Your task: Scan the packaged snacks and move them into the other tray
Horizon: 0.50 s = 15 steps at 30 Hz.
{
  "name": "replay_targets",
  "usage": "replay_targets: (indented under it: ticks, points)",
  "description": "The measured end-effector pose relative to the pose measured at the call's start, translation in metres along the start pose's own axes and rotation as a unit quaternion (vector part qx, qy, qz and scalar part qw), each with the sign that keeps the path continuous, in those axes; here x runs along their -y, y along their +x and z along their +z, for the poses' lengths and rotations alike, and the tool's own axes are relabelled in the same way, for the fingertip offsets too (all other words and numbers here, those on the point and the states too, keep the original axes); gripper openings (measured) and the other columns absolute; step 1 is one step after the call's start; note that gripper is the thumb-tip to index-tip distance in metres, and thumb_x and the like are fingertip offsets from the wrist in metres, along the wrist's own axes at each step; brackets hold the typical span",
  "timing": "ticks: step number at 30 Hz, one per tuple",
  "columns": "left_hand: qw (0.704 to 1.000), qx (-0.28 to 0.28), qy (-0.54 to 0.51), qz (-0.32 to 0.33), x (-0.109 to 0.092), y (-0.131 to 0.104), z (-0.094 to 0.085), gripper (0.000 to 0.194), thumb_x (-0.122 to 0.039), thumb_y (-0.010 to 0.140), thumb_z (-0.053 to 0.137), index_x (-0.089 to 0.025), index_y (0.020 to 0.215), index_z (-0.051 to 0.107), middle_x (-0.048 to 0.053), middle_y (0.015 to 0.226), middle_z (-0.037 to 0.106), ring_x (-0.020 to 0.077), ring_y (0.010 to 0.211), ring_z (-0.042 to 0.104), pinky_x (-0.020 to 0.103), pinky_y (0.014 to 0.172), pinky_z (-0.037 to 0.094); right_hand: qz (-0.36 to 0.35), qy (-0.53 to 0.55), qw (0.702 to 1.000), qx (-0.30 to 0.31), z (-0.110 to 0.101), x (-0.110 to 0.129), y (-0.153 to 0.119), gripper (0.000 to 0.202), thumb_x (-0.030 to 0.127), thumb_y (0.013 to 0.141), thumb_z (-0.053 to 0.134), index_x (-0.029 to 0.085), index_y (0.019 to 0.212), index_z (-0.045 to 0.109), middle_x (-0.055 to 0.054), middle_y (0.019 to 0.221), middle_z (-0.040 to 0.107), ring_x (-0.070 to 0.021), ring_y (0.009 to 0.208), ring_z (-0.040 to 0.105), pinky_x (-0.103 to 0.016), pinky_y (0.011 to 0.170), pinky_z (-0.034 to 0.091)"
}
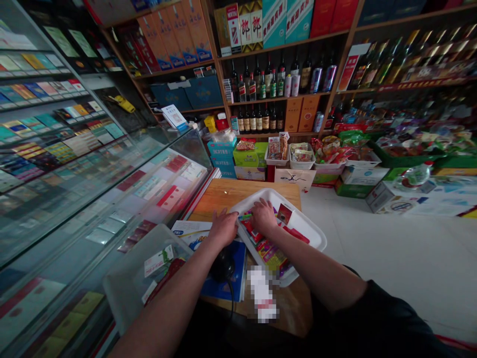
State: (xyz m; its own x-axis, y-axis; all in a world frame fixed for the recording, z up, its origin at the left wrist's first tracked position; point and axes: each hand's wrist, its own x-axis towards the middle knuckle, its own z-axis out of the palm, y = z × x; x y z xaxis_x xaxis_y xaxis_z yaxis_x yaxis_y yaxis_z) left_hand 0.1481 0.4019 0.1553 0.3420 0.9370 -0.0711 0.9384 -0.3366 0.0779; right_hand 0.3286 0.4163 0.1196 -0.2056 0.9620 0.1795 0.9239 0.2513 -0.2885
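Note:
A white plastic tray (313,233) stands at an angle on a wooden tabletop (214,191). Inside it lie several colourful snack packets (274,253), some red, some purple and yellow, and a small card with a brown picture (285,214). My right hand (264,216) reaches into the tray, fingers spread over the packets at the left side; what lies under the palm is hidden. At the tray's left rim is my left hand (224,228), thumb and fingers apart, its fingertips close to or touching the rim; I cannot tell which.
A translucent bin (115,278) with packages stands at the left. Beneath my left wrist are a black device with a cable (223,266) and a blue folder (238,278). A glass display counter (149,164) runs along the left; bottle shelves (279,99) and snack baskets (301,156) lie ahead.

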Motion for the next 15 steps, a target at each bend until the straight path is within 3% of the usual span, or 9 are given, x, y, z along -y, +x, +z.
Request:
replay_targets:
  ticks: [6,15]
  points:
    - [0.998,-0.052,-0.026,0.005,0.007,-0.013,-0.008,0.039,-0.018,0.086,0.060,-0.027,0.123,0.068,0.011,0.126,0.072,0.0338,0.139,0.049,0.068,0.119,0.018,0.057,0.085,0.995,0.017,-0.025,0.010,0.005,0.021,0.022,0.087,0.058,0.018,0.095,0.077,-0.011,0.099,0.076,-0.0227,0.096,0.068,-0.030,0.088,0.046]
    - [0.983,-0.173,-0.060,-0.006,0.028,-0.054,-0.030,0.034,-0.022,0.087,0.063,-0.024,0.121,0.066,0.009,0.122,0.072,0.0281,0.121,0.062,0.059,0.123,0.016,0.145,0.291,0.944,0.054,-0.035,0.040,0.006,0.011,0.022,0.078,0.068,0.017,0.079,0.078,-0.002,0.069,0.073,-0.0155,0.067,0.066,-0.022,0.063,0.045]
